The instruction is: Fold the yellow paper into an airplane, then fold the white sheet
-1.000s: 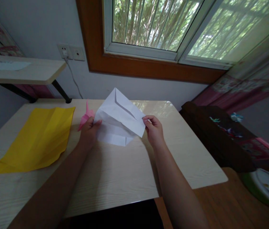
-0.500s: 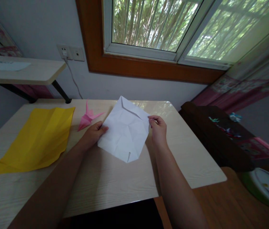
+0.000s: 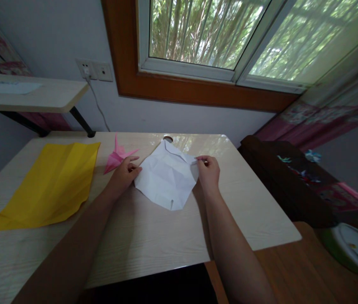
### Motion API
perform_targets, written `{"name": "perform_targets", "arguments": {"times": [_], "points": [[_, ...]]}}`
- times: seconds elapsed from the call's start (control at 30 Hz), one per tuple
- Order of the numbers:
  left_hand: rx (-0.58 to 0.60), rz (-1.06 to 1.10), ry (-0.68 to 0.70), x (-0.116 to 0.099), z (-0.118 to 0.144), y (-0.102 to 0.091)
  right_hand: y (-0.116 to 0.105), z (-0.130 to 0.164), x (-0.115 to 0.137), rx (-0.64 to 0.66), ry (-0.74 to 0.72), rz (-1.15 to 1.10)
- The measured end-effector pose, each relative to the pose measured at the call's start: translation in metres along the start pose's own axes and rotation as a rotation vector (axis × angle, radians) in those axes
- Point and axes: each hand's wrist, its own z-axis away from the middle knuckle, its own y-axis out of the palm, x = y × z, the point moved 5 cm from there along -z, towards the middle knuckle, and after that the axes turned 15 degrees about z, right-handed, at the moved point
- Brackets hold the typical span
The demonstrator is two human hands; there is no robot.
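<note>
A creased white paper (image 3: 168, 179) lies flat on the table (image 3: 153, 236) between both hands. The left hand (image 3: 122, 174) presses its fingertips on the near-left edge, fingers loosely together. The right hand (image 3: 209, 171) pinches the far-right corner. A pink paper crane (image 3: 117, 157) sits just beyond the left hand, a yellow sheet (image 3: 48, 181) further left.

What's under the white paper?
The white paper lies on the wooden table, both hands at its edges. Anything beneath it is hidden; only bare tabletop shows around it.
</note>
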Motion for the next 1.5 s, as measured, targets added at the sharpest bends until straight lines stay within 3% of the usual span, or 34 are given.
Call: {"name": "perform_targets", "arguments": {"times": [0.17, 0.37, 0.47, 0.53, 0.67, 0.8, 0.97, 1.13, 1.37, 1.5], "points": [[-0.001, -0.157, 0.089, -0.001, 0.001, 0.001, -0.003, 0.0, 0.006, 0.004, -0.039, 0.053], [0.183, -0.379, 0.442, -0.017, 0.011, 0.016, -0.007, 0.006, 0.016, -0.075, -0.131, 0.263], [0.232, -0.431, 0.509, -0.016, 0.014, 0.021, -0.008, 0.01, 0.025, -0.094, -0.199, 0.298], [0.245, -0.455, 0.504, -0.014, 0.015, 0.021, -0.005, 0.011, 0.03, -0.045, -0.271, 0.249], [0.231, -0.503, 0.472, -0.014, 0.014, 0.02, 0.011, 0.016, 0.034, 0.187, -0.411, 0.222], [0.215, -0.526, 0.487, -0.017, 0.015, 0.019, 0.021, 0.021, 0.027, 0.333, -0.426, 0.34], [0.198, -0.539, 0.542, -0.02, 0.015, 0.019, 0.019, 0.019, 0.023, 0.314, -0.389, 0.487], [0.131, -0.502, 0.506, -0.021, 0.01, 0.014, 0.018, 0.013, 0.02, 0.294, -0.336, 0.534], [-0.132, -0.254, 0.267, -0.018, 0.002, -0.009, 0.009, 0.007, 0.01, 0.248, -0.137, 0.448], [-0.245, -0.166, 0.22, -0.018, 0.001, -0.021, 0.005, 0.004, 0.006, 0.221, -0.065, 0.329]]}}
